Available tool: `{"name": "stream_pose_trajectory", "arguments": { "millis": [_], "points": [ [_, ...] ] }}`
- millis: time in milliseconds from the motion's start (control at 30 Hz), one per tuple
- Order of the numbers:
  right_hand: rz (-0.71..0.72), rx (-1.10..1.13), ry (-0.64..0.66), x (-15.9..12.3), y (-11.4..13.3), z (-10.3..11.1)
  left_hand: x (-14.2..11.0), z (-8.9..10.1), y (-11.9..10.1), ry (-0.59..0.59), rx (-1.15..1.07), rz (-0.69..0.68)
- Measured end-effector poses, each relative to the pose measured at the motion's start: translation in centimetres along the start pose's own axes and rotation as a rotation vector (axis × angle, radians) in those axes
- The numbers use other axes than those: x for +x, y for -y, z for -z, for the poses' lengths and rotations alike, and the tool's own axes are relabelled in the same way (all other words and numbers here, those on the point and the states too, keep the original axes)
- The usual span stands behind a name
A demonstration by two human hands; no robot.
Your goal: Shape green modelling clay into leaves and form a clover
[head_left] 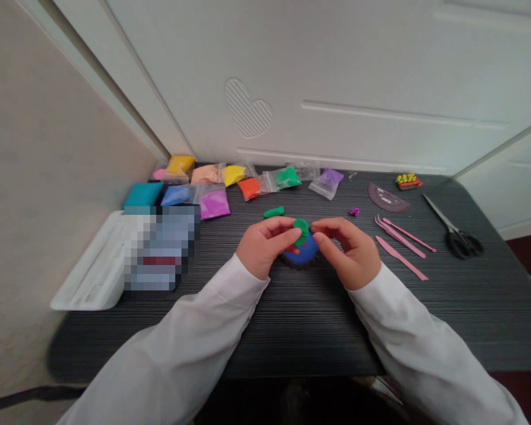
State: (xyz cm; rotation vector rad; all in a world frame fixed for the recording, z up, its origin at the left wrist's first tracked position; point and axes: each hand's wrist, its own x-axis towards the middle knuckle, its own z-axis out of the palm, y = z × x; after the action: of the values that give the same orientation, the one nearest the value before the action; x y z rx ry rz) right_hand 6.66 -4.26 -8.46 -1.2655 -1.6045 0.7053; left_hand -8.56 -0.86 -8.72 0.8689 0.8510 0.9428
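My left hand (pixel 265 245) and my right hand (pixel 347 248) meet at the middle of the dark table (pixel 469 307). Both pinch a small flat green clay disc (pixel 301 227) between thumb and fingers. Just under the disc sits a round blue clay piece on a dark base (pixel 303 255), partly hidden by my fingers. A short green clay roll (pixel 274 212) lies on the table just behind my left hand. A small purple clay bit (pixel 354 211) lies behind my right hand.
Several bags of coloured clay (pixel 212 203) line the back left. A white tray (pixel 95 271) sits at the left edge. Pink sculpting tools (pixel 400 239), a protractor (pixel 387 199), black scissors (pixel 458 236) and a small colourful piece (pixel 407 180) lie at the right.
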Motion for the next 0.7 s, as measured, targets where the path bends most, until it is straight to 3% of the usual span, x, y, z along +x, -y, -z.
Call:
{"name": "stream_pose_trajectory", "arguments": {
  "millis": [133,267,467,700],
  "points": [
    [-0.219,0.234,0.080,0.10,-0.47,-0.18,-0.02,0.19,0.07,0.071,0.155,-0.088],
    [-0.353,0.424,0.074,0.49,-0.47,-0.23,-0.19,0.08,0.08,0.078,0.140,-0.122],
    [-0.430,0.697,0.028,0.64,-0.97,-0.53,-0.30,-0.25,0.20,0.077,0.119,-0.091],
    [-0.419,0.687,0.062,0.35,-0.89,-0.82,0.03,0.07,0.42,0.018,0.134,-0.036]
  ]
}}
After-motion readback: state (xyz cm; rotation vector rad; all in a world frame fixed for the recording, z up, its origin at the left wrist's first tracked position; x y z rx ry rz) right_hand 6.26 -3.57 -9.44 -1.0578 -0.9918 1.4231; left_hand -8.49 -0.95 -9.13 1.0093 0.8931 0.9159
